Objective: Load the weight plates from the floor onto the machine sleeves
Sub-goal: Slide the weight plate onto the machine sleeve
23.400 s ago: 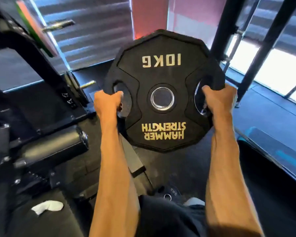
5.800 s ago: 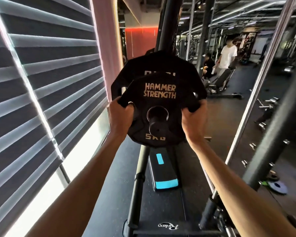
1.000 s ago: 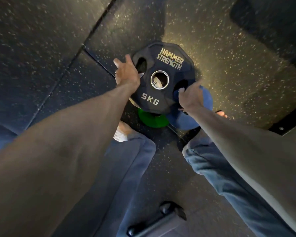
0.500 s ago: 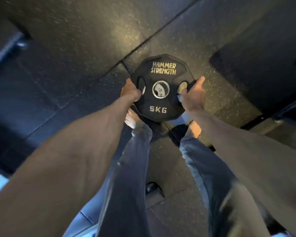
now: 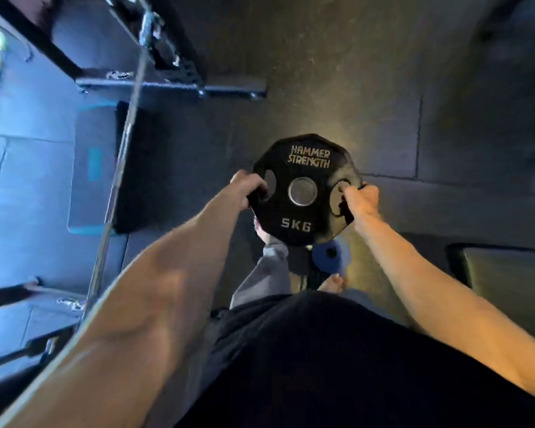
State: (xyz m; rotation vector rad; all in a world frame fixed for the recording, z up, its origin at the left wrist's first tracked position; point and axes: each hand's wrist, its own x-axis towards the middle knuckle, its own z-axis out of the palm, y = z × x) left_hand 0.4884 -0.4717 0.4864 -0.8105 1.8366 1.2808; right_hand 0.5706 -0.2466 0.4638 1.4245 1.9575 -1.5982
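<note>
Between the fingers point(image 5: 346, 190) of both hands hangs the 5 kg plate point(image 5: 303, 211), its lettered face turned up. The left hand point(image 5: 246, 189) hooks into the grip slot on its side. The right hand point(image 5: 361, 200) curls through the opposite slot, so both hold the plate firmly by its rim. A second ago it lay on the stack with the hands just arriving; now it is lifted clear of the floor point(image 5: 368, 88). Just below the fingers only the blue plate point(image 5: 331, 257) shows. Beyond the left fingers the machine frame point(image 5: 167, 84) has swung into view. The pick looks done; carrying to a sleeve should follow, though no sleeve shows yet.
</note>
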